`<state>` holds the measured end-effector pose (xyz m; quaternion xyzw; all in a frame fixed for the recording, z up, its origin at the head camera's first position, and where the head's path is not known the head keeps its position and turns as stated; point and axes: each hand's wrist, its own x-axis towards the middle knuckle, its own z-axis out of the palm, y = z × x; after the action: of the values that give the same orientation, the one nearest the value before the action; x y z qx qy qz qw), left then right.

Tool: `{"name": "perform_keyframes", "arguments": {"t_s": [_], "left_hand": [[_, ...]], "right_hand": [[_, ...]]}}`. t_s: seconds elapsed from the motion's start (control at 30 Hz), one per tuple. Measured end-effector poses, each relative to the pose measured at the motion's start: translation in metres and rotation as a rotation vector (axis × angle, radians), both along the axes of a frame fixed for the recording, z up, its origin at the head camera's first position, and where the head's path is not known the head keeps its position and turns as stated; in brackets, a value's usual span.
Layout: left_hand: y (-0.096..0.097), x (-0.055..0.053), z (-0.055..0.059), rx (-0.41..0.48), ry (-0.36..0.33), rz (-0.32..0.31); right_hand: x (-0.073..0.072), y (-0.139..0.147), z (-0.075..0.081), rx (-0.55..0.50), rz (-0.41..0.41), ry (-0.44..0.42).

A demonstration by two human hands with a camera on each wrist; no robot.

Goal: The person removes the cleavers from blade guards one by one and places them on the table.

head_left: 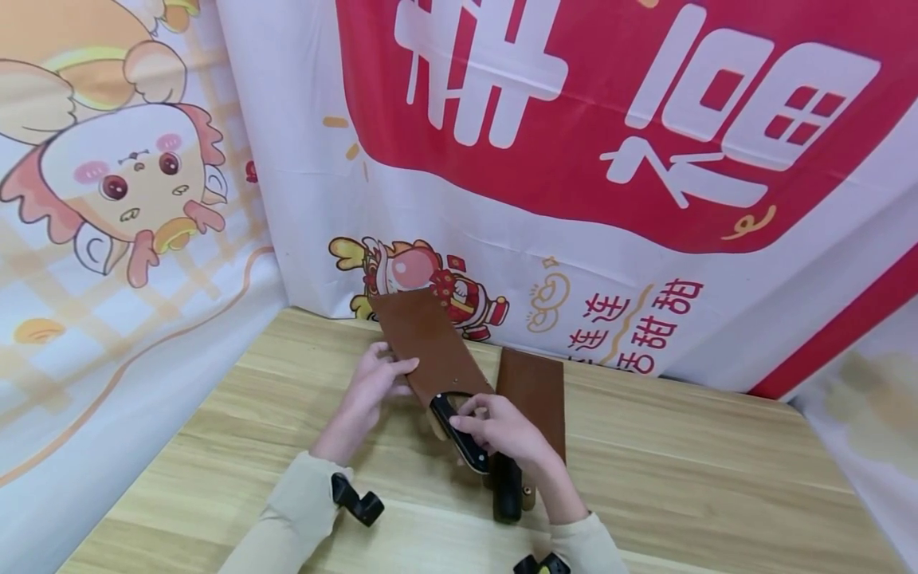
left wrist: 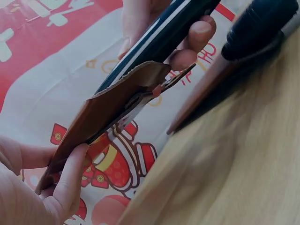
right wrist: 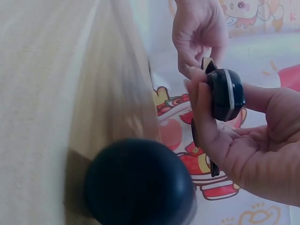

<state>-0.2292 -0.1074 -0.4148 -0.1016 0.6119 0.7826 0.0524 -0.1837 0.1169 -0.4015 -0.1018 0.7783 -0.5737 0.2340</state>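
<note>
A brown leather sheath (head_left: 430,335) is held tilted above the table, its mouth toward the person. My left hand (head_left: 373,379) pinches the sheath's left edge, with the thumb on its upper face. From the sheath's mouth comes the black riveted handle of a knife (head_left: 462,438), its blade hidden inside. My right hand (head_left: 502,430) grips this handle between thumb and fingers; in the right wrist view the handle's butt (right wrist: 228,96) faces the camera. Just right of it, a second brown sheath (head_left: 531,387) lies on the table, with another knife's black handle (head_left: 508,494) pointing toward the person.
The wood-grain table (head_left: 681,470) meets a printed cloth backdrop (head_left: 308,199) along its far edge and left side. Black devices (head_left: 358,501) are strapped to both wrists. The second knife's handle lies close beneath the right forearm.
</note>
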Motion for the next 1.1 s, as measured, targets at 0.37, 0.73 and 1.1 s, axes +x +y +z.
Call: {"name": "perform_keyframes", "arguments": {"t_s": [0.37,0.73,1.1], "left_hand": [[-0.006,0.000,0.009,0.183,0.027,0.012],[-0.013,-0.001,0.011,0.286,0.037,0.024],[0.002,0.006,0.018,0.364,0.061,0.111]], "right_hand": [[-0.004,0.016,0.010,0.016,-0.105,0.208],[-0.008,0.022,0.010,0.074,-0.314,0.347],[-0.017,0.029,0.010,-0.300,-0.709,0.137]]}}
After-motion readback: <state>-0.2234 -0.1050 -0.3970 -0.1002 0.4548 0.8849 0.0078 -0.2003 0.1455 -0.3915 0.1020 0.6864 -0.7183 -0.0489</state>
